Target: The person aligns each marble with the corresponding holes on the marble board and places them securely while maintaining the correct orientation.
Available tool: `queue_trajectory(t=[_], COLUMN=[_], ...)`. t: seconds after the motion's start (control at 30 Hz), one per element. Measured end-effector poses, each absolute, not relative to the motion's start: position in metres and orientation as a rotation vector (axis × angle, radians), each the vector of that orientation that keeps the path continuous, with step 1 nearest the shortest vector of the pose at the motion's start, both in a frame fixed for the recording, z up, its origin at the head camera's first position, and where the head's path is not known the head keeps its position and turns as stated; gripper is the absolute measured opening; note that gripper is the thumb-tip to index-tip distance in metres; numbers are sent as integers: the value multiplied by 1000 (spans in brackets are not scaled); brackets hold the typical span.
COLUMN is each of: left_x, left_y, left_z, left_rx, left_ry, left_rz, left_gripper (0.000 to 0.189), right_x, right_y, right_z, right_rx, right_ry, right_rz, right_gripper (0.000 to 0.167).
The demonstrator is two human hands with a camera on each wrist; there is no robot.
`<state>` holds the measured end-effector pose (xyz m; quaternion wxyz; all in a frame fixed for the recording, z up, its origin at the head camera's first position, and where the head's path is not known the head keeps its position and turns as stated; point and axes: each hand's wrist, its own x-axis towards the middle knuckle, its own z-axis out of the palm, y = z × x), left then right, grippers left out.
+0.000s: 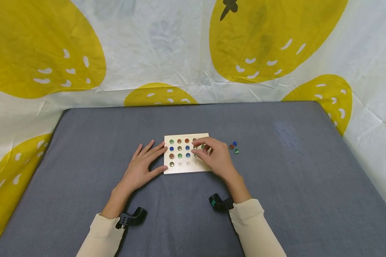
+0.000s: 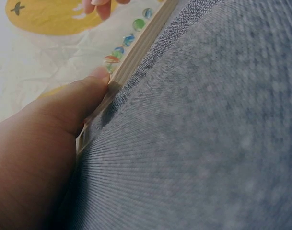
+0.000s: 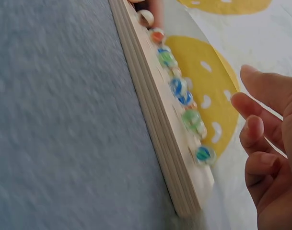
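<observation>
A pale wooden board [image 1: 188, 170] lies on the cloth, with rows of glass marbles in green, blue and orange seated in its hollows. Two bare hollows [image 1: 184, 164] show in the front row, right of an amber marble [image 1: 172, 164]. My left hand [image 1: 139, 169] rests at the board's left side, fingers spread and fairly straight, with the thumb [image 2: 88, 93] touching the edge. Over the board's right part hovers my right hand [image 1: 219, 157]. Its fingers are loosely bent, thumb and index fingertips apart, and nothing shows between them. It hides some marbles on that side.
Several loose marbles [image 1: 236, 151] lie on the grey cloth [image 1: 276, 185] just right of the board. Behind the table hangs a white curtain with yellow fruit shapes [image 1: 161, 93]. Both wrists wear a black camera mount [image 1: 133, 216].
</observation>
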<state>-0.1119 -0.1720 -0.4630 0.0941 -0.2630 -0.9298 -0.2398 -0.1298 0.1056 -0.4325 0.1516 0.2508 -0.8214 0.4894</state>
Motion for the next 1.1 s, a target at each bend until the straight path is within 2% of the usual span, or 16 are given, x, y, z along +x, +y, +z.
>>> queue_trajectory(t=[0.43, 1.1], left_x=[-112, -112], left_y=[-171, -173], left_z=[-463, -464], left_rx=[-779, -780], left_ry=[-2761, -2756], left_rz=[-709, -710], left_gripper=[65, 65], right_x=[-134, -137], right_y=[139, 183], right_z=[-431, -436], right_rx=[566, 474], right_ry=[-2451, -2345], right_rz=[1434, 1364], right_gripper=[15, 8])
